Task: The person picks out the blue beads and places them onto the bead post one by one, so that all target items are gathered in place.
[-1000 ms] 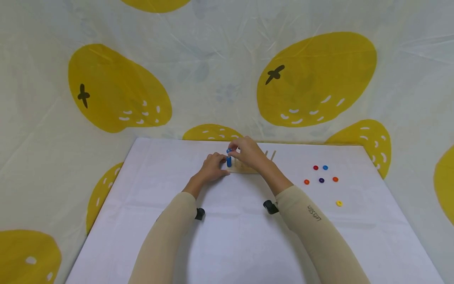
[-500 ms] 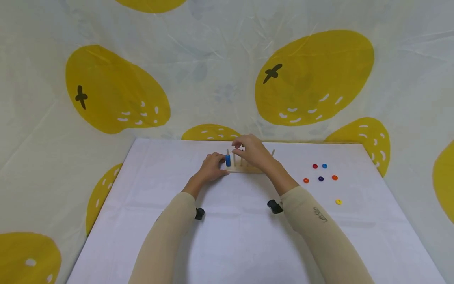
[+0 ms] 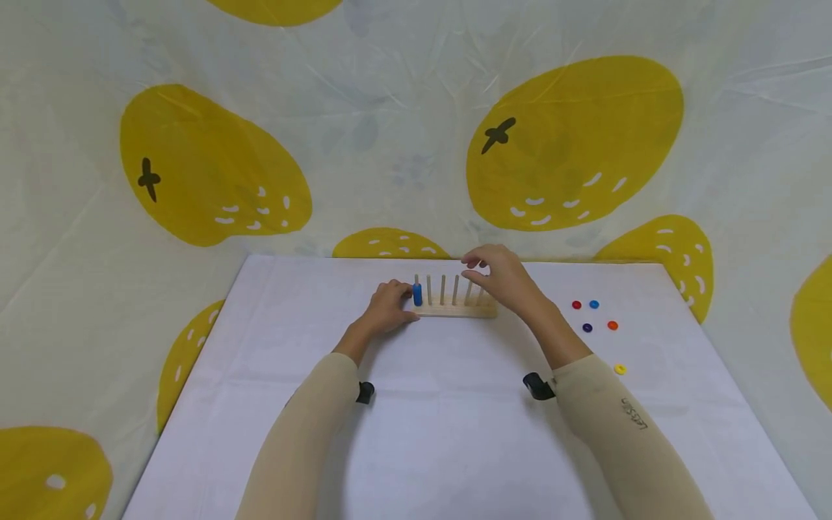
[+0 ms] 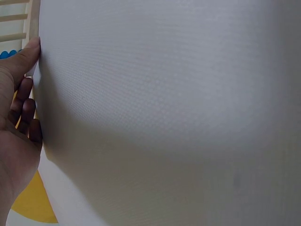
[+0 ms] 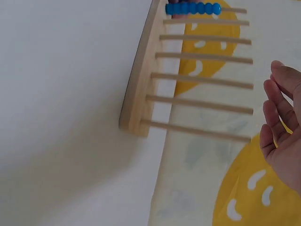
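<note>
A wooden peg stand (image 3: 455, 310) with a row of upright pegs stands near the far edge of the table. Its leftmost peg carries a stack of blue beads (image 5: 193, 8), with the bare peg tip showing above them; the other pegs are bare. My left hand (image 3: 390, 307) holds the stand's left end, thumb on the front of the base and fingers around behind it. In the left wrist view, the thumb (image 4: 28, 52) lies along the base edge. My right hand (image 3: 503, 274) hovers over the stand's right end, fingers loosely bent, holding nothing.
Loose beads lie on the white table (image 3: 448, 448) to the right: red (image 3: 576, 305), light blue (image 3: 594, 305), dark blue (image 3: 588, 328), orange (image 3: 613, 326) and, nearer, yellow (image 3: 620, 369). A patterned cloth wall (image 3: 390, 144) rises behind the table.
My right hand let go of a blue bead at the leftmost peg and moved right along the stand. Its arm now covers one orange bead. The left hand stayed in place.
</note>
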`<state>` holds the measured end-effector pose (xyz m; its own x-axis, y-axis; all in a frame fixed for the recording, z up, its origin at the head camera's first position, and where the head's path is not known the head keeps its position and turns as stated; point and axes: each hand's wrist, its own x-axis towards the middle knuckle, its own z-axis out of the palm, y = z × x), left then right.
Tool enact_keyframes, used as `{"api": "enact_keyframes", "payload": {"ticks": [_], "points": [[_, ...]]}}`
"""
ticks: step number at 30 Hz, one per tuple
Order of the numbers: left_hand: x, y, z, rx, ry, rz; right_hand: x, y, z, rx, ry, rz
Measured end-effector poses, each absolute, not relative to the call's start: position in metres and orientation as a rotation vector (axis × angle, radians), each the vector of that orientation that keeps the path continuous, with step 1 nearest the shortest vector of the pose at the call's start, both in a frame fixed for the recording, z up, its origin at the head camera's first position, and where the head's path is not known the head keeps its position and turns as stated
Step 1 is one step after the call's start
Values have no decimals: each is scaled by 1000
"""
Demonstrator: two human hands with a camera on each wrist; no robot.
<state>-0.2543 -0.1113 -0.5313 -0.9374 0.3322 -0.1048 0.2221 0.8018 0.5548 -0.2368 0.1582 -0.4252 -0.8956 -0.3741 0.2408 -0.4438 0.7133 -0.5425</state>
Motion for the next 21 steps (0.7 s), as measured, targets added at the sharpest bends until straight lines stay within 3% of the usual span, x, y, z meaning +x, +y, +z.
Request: {"api": "enact_keyframes", "payload": {"ticks": [21], "points": [[-251,-110,-527,422,2777,825,-213,290,-457,332,-2829,847]]}}
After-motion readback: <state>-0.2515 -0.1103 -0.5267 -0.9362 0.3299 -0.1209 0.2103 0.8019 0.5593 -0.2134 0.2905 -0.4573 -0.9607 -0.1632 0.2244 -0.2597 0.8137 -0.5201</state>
